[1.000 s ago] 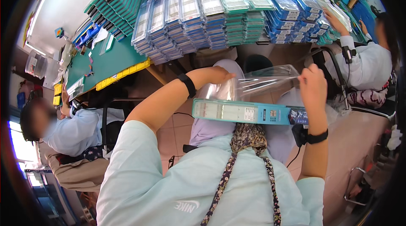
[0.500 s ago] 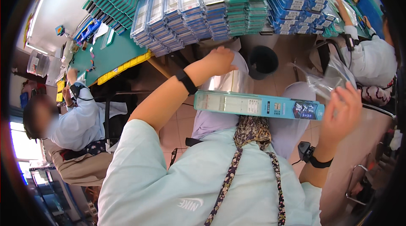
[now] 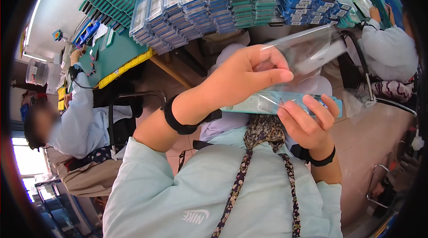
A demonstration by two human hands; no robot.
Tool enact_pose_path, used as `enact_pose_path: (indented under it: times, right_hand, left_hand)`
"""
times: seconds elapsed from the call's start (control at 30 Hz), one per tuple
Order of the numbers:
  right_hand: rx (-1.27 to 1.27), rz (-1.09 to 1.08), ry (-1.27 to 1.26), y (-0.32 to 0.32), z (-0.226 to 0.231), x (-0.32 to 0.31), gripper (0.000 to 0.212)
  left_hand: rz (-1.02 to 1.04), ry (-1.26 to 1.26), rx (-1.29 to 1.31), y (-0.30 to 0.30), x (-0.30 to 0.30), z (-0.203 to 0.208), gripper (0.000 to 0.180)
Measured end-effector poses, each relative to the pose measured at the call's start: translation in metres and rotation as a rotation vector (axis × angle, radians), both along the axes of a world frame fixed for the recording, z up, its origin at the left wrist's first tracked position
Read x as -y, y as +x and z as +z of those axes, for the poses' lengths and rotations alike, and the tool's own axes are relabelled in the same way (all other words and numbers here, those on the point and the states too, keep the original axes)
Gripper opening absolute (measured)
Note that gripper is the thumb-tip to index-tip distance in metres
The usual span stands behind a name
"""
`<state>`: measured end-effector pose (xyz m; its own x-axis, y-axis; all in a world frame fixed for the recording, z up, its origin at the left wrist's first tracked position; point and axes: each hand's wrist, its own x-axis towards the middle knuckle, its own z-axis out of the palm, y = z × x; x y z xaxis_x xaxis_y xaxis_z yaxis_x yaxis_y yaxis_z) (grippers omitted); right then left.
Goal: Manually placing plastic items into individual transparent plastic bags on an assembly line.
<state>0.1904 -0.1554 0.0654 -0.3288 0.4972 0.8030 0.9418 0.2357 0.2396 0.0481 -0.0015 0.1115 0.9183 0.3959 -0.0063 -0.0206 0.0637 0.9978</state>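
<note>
One bag is pinched by the left hand; the right hand has fingers loosely curved, any grip unclear. Behind those fingers, the box lies seemingly outside the bag: bag in hand, bagging apparently not yet done.

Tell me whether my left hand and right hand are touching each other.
Apart. The head view shows a gap between the left hand and the right hand, with part of the flat box visible between them.
</note>
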Motion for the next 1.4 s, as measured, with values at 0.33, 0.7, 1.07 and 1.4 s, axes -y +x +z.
enact_pose_path:
  times: [0.33,0.7,1.07,1.4]
  right_hand:
    - [-1.067,0.457,-0.633,0.021,0.006,-0.018,0.072]
    - [-1.333,0.653,-0.757,0.07,0.027,0.031,0.036]
    - [-2.084,1.045,-0.339,0.082,0.016,0.044,0.047]
    - [-1.377,0.232,-0.821,0.009,0.017,-0.014,0.038]
  left_hand:
    - [0.22,0.155,0.342,-0.012,0.01,0.012,0.006]
    - [0.591,-0.04,0.295,-0.029,-0.023,-0.002,0.011]
    - [0.593,0.768,-0.55,-0.037,-0.01,-0.03,0.034]
    - [0.361,1.465,0.293,-0.02,0.026,-0.004,0.048]
